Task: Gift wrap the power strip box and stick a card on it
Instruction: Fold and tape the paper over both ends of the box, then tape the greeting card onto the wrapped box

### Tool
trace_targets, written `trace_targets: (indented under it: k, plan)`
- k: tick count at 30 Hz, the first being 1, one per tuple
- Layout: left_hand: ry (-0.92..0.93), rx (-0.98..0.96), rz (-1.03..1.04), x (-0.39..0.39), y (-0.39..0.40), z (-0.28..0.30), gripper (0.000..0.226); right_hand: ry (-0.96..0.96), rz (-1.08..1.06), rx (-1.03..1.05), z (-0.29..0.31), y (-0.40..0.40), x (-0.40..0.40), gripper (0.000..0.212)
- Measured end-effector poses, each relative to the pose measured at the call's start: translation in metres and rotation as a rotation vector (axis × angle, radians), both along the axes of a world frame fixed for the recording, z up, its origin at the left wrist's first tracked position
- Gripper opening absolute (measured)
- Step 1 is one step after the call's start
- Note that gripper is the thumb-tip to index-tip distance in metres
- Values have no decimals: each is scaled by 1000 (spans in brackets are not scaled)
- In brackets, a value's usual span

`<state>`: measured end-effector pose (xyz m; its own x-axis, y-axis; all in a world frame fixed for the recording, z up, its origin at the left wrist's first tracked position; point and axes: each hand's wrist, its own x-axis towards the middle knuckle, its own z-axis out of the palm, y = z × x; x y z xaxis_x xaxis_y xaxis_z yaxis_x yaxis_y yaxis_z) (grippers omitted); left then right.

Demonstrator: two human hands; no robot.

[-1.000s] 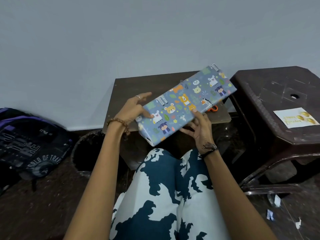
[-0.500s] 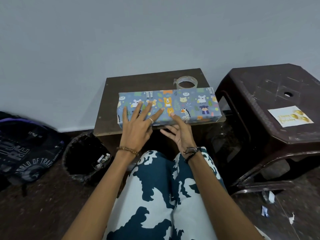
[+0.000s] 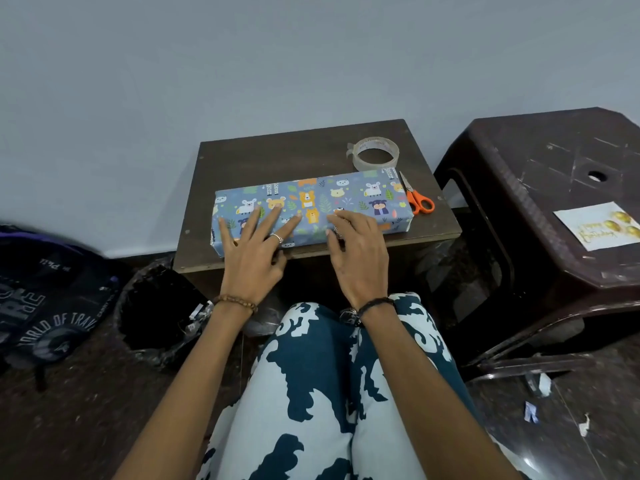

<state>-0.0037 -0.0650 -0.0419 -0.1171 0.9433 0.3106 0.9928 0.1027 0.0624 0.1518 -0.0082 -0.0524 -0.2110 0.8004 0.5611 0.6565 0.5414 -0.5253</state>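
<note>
Head view: wrapped box [image 3: 346, 199] lies flat on worktop [image 3: 277, 154], long axis left-right, right end angled slightly away toward wall. Left hand [image 3: 254, 251] spread, fingers pressing flat on box's left half. Right hand [image 3: 358, 252] relaxed, fingertips resting on box's near edge. Tape [image 3: 375, 155] behind box, scissors [image 3: 417, 200] at right end. Card [image 3: 599, 225] on stool [image 3: 519, 161], well apart.

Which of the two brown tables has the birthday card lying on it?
The plastic stool on the right holds the card. The small wooden table holds the wrapped box, tape and scissors.
</note>
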Motion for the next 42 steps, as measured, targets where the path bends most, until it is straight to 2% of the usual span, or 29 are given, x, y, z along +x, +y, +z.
trace_targets:
  k: [3,7,12,15,18,21,24,26,29,34,36,39,42]
  plan:
    - [-128,-33,47,6,1,6,58,-70,-32,48,0,3,-2,23]
    - [-290,-25,97,8,6,15,53,-131,-34,65,5,0,-2,20]
    - [-341,-43,120,38,3,26,42,-160,-20,26,16,-5,3,19]
    - [-379,20,33,76,2,40,41,-116,-68,44,34,-12,18,30]
    - [-521,101,-67,122,11,60,38,19,-151,62,57,-11,53,35]
    - [-593,141,-268,167,35,73,36,130,-307,44,71,1,98,32]
    - [-657,78,-512,213,67,69,44,233,-472,-25,74,12,141,27]
    - [-637,-3,-608,238,87,62,49,250,-556,-98,70,19,166,28]
    - [-508,-152,-712,268,112,53,57,214,-652,-216,56,30,195,33]
    - [-256,-304,-774,299,140,33,57,-23,-663,-465,36,48,229,45]
    - [-257,-328,-759,300,137,27,58,-117,-636,-514,32,48,232,49]
    - [-349,-316,-724,290,118,21,64,-205,-588,-472,26,39,226,52]
    - [-448,-300,-686,275,101,14,63,-147,-612,-309,14,29,215,49]
